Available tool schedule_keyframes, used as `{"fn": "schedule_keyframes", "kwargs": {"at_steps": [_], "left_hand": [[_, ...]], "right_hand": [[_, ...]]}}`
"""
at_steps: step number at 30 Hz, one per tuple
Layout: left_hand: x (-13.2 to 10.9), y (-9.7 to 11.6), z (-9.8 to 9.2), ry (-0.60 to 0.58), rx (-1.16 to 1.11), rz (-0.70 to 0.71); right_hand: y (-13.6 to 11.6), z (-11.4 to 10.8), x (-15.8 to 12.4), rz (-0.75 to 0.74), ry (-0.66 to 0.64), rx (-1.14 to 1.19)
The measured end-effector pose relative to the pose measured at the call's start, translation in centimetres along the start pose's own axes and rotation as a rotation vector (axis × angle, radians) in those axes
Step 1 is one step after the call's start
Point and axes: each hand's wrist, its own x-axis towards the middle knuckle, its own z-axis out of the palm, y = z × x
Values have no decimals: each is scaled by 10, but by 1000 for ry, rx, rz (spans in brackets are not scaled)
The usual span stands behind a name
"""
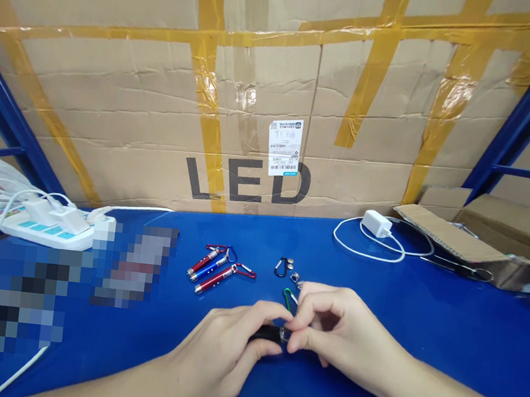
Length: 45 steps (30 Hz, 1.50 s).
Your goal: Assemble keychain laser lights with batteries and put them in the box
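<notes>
My left hand (225, 346) is closed round a small black keychain flashlight (268, 333), most of its body hidden by the fingers. At its silvery end, my right hand (341, 323) pinches with thumb and forefinger; the exact piece between them is partly hidden. Just beyond the right fingers lies a green carabiner (287, 298). A black carabiner (279, 267) rests farther back, beside small round button cells (290, 264) and a little metal part (294, 277). Left of these are a blue keychain flashlight (210, 268) and two red ones, the nearer red flashlight (215, 280) having a red carabiner (245, 270).
A white power strip (71, 238) with plugs and cables stands at the left, near blurred items. At the back right are a white charger (376, 223) with its cable, tweezers (457, 267) and an open carton (502, 236). A large taped cardboard box (150, 117) walls off the back.
</notes>
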Motion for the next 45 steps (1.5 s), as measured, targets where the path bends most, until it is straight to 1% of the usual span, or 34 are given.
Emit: {"fn": "schedule_keyframes", "kwargs": {"at_steps": [4, 7, 10, 12, 15, 18, 23, 26, 29, 31, 34, 37, 41, 45], "left_hand": [[-1, -1, -1, -52, 10, 16], [-2, -2, -2, -95, -27, 50], [-2, 0, -4, -145, -80, 81], [-2, 2, -5, -171, -94, 108], [-2, 4, -5, -166, -88, 141], [-2, 4, -6, -137, -85, 133], [-1, 4, -6, -122, -91, 101], [-2, 4, -4, -82, -61, 85], [-3, 4, -2, -40, -19, 106], [-4, 3, -1, -13, 17, 140], [-4, 3, 0, 6, 50, 158], [-2, 2, 0, 7, 42, 108], [0, 2, 0, 2, -2, 3], [0, 3, 0, -5, -60, -18]], "right_hand": [[-1, -2, -3, -166, 20, -265], [0, -3, -5, -219, -34, -275], [0, -4, -5, -209, -111, -217], [-1, -4, -5, -171, -144, -183], [-2, -3, -4, -93, -175, -126], [-3, -1, -4, -58, -149, -127], [-4, -1, -5, -107, -76, -272], [-6, 2, -9, -114, -27, -281], [-10, 7, -12, -66, 21, -219], [-14, 10, -12, 14, 28, -159], [-15, 12, -11, 195, -22, -41], [-14, 12, -8, 327, -73, 90], [-11, 9, -5, 353, -96, 198], [-12, 6, -3, 376, -105, 223]]}}
